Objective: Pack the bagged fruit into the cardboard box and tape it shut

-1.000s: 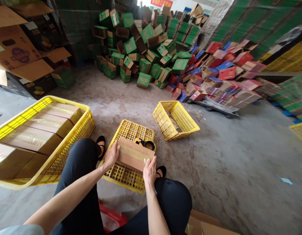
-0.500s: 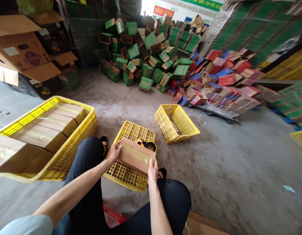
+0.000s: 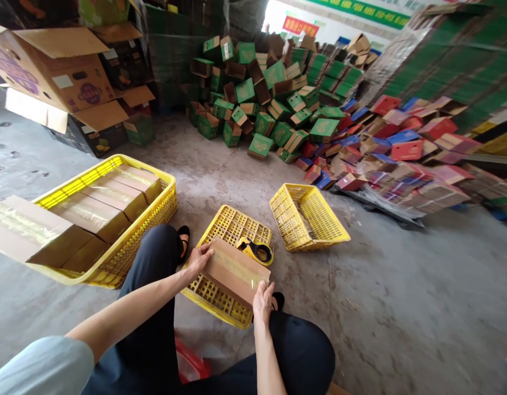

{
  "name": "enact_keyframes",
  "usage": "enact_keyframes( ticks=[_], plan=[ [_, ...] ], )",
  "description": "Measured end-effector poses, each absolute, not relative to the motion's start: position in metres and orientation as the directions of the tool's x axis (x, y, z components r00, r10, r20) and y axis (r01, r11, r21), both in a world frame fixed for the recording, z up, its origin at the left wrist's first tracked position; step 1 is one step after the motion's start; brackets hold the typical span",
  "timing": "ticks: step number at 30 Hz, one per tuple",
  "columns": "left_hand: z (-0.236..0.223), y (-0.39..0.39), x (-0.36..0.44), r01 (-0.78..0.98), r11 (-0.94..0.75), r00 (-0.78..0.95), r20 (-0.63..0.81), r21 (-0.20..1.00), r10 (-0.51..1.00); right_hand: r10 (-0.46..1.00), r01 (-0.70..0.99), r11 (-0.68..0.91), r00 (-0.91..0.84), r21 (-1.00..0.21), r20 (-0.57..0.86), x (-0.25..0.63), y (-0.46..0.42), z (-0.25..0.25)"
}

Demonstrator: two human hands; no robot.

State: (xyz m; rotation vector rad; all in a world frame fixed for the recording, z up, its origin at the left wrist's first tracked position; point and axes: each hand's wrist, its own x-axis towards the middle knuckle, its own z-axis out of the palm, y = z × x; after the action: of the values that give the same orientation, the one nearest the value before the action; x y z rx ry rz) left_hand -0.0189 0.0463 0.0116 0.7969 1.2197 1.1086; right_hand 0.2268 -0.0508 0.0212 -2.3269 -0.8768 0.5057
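Observation:
A brown cardboard box (image 3: 237, 269) with clear tape along its top is gripped at both ends. My left hand (image 3: 200, 259) closes on its left end, thumb on top. At the right end, my right hand (image 3: 262, 302) presses with its fingers and thumb. Under the box lies an upturned yellow plastic crate (image 3: 220, 304) with a grid base. A yellow and black tape dispenser (image 3: 255, 250) rests on that crate, just behind the box. To my left, a big yellow basket (image 3: 109, 271) contains several taped cardboard boxes (image 3: 91, 211), one sticking out over the near rim.
A tilted yellow crate (image 3: 311, 216) stands on the floor ahead right. Green cartons (image 3: 259, 145) lie heaped at the back, beside red and blue cartons (image 3: 405, 151). Large open cartons (image 3: 72, 77) are stacked at back left. Part of a red stool (image 3: 191, 359) shows beneath me.
My view has turned left, so the surroundings sit farther right in the picture. Both hands keep hold of the box, which stays over the upturned crate.

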Motion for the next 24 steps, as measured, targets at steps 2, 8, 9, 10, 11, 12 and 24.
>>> enact_keyframes(
  ticks=[2, 8, 9, 10, 11, 12, 24],
  plan=[
    [0.014, 0.046, -0.018, -0.236, 0.312, -0.025, -0.327, 0.920, 0.945, 0.729, 0.568, -0.562, 0.684, -0.602, -0.035, 0.221, -0.051, 0.031],
    [0.021, 0.044, -0.020, -0.284, 0.302, 0.059, -0.298, 0.910, 0.953, 0.980, 0.968, -0.145, 0.169, -0.206, 0.101, 0.195, -0.046, 0.040],
    [0.022, 0.044, -0.020, -0.286, 0.298, 0.072, -0.289, 0.911, 0.955, 0.989, 0.979, -0.122, 0.134, -0.166, 0.067, 0.191, -0.045, 0.038],
    [0.022, 0.045, -0.019, -0.280, 0.288, 0.070, -0.280, 0.916, 0.957, 0.992, 0.985, -0.115, 0.121, -0.130, 0.039, 0.189, -0.043, 0.035],
    [0.022, 0.046, -0.018, -0.262, 0.276, 0.056, -0.271, 0.925, 0.961, 0.993, 0.988, -0.116, 0.118, -0.099, 0.019, 0.187, -0.042, 0.033],
    [0.022, 0.047, -0.016, -0.230, 0.260, 0.034, -0.259, 0.938, 0.965, 0.993, 0.990, -0.118, 0.119, -0.074, 0.004, 0.187, -0.041, 0.032],
    [0.005, -0.005, 0.007, 0.636, -0.517, 0.485, 0.224, 0.573, 0.845, 0.990, 0.988, -0.127, 0.120, -0.093, -0.078, 0.191, -0.034, 0.040]
  ],
)
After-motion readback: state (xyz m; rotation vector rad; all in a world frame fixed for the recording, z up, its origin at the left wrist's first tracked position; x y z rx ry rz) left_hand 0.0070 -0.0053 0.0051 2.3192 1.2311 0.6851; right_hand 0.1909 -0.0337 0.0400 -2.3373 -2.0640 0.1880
